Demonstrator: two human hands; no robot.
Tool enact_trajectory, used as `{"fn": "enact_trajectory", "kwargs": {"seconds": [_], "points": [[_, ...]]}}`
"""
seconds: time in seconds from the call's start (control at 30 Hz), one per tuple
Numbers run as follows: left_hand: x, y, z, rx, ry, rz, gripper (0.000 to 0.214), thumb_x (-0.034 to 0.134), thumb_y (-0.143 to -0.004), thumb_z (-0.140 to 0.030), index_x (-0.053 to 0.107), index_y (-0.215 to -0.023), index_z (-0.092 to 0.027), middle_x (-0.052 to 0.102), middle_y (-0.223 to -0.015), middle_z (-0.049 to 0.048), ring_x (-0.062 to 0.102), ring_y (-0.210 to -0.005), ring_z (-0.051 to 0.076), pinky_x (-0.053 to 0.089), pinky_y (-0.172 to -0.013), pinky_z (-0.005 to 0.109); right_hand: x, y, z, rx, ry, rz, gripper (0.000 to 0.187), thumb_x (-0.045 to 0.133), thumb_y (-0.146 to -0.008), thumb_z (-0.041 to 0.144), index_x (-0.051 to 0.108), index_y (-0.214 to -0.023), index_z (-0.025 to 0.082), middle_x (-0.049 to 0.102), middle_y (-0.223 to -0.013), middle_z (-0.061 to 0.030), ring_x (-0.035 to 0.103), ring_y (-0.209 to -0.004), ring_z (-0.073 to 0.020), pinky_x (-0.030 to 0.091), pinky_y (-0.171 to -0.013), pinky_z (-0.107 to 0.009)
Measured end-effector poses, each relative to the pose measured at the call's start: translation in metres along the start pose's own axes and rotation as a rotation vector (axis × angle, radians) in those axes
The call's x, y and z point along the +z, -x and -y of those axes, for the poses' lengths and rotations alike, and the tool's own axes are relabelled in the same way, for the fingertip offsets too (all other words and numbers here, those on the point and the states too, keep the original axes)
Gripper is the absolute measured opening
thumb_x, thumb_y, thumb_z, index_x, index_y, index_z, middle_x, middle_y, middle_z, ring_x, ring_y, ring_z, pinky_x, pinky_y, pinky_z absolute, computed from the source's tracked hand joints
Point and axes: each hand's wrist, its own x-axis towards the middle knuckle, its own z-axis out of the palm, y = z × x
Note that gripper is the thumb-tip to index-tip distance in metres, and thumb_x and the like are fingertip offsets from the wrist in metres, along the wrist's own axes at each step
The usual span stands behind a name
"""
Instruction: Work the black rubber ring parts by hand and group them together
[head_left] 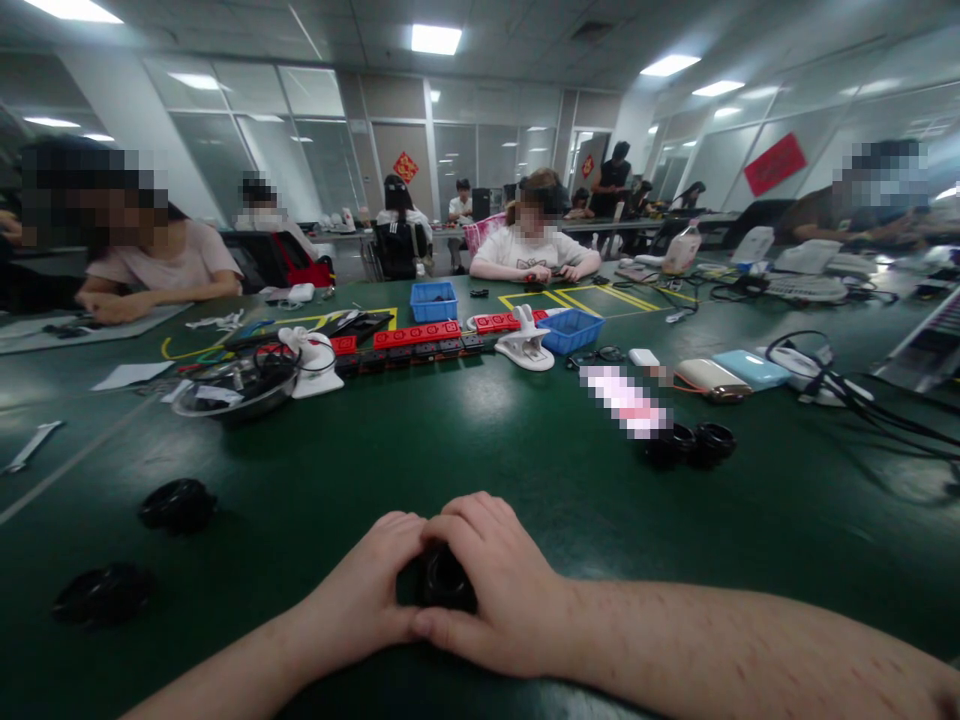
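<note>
Both my hands are cupped together low on the green table (480, 440), closed round one small black round part (444, 580). My left hand (367, 590) presses it from the left with curled fingers. My right hand (491, 580) wraps over its top and right side, thumb underneath. Only the middle of the part shows between my fingers. Two more black round parts (178, 504) (101, 594) lie to my left, apart from my hands. A pair of black ring-shaped parts (690, 445) sits ahead to the right.
A metal bowl (236, 388), white clamps (525, 345), red and black strips (416, 335) and blue bins (433, 300) line the table's middle. Phones and cables (825, 380) lie at the right. Other people sit at the left and far side.
</note>
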Motion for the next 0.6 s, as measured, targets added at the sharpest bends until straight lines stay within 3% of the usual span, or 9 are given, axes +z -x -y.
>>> {"fn": "enact_trajectory", "kwargs": {"seconds": [0.17, 0.33, 0.5, 0.6], "points": [[0.0, -0.001, -0.002, -0.004, -0.009, -0.002, 0.03, 0.072, -0.067, -0.035, 0.056, -0.086, -0.019, 0.06, -0.091, 0.0017, 0.053, -0.086, 0.023, 0.042, -0.078, 0.033, 0.001, -0.001, -0.001, 0.002, 0.047, 0.074, 0.035, 0.065, -0.072, 0.037, 0.057, -0.099, 0.016, 0.056, -0.096, -0.0062, 0.048, -0.085, -0.0195, 0.04, -0.075, -0.034], [-0.005, -0.004, -0.002, 0.05, -0.019, 0.06, 0.028, 0.072, -0.062, -0.022, 0.057, -0.086, -0.02, 0.059, -0.085, -0.0027, 0.053, -0.082, 0.02, 0.04, -0.077, 0.03, 0.004, -0.002, -0.005, -0.221, -0.02, 0.084, 0.027, 0.056, -0.07, 0.027, 0.058, -0.095, 0.016, 0.059, -0.098, -0.0057, 0.052, -0.085, -0.0178, 0.041, -0.076, -0.032], [-0.009, -0.005, -0.001, 0.131, -0.005, 0.128, 0.03, 0.077, -0.062, -0.037, 0.061, -0.08, -0.021, 0.06, -0.081, -0.0037, 0.053, -0.084, 0.02, 0.037, -0.083, 0.03, 0.005, -0.004, -0.008, -0.469, -0.093, 0.145, 0.025, 0.043, -0.069, 0.021, 0.058, -0.088, 0.017, 0.063, -0.094, -0.0036, 0.055, -0.095, -0.0158, 0.04, -0.083, -0.032], [-0.01, -0.004, -0.001, 0.118, -0.034, 0.13, 0.031, 0.078, -0.061, -0.038, 0.062, -0.082, -0.021, 0.06, -0.085, -0.003, 0.053, -0.086, 0.021, 0.037, -0.087, 0.032, 0.004, -0.004, -0.008, -0.53, -0.079, 0.161, 0.025, 0.04, -0.068, 0.02, 0.059, -0.085, 0.018, 0.064, -0.097, -0.0027, 0.052, -0.103, -0.0155, 0.036, -0.093, -0.033]]}}
